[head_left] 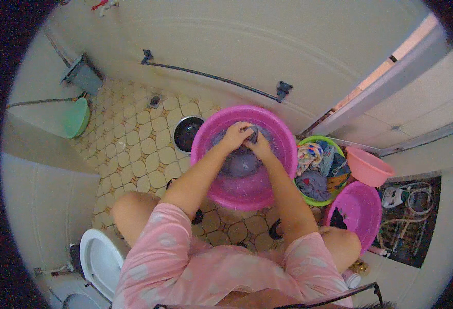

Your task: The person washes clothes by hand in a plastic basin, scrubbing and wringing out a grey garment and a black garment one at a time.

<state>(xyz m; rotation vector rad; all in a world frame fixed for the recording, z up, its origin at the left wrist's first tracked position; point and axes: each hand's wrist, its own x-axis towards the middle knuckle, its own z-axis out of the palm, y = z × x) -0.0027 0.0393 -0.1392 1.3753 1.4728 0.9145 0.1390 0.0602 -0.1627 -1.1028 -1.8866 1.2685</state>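
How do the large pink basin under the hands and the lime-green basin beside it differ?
Size: the large pink basin is clearly wider than the lime-green basin.
Contents: the pink one holds grey cloth; the green one is packed with mixed-colour fabrics.
Use: the left hand and right hand grip cloth over the pink one; neither touches the green one.
Shared: both are round, open-topped and contain fabric.

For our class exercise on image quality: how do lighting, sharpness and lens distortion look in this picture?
Head view: black fisheye corners, the wall rail bowed; head view: dim, grainy light, brightest at the upper-right strip; head view: soft detail on the left hand, right hand and grey cloth.
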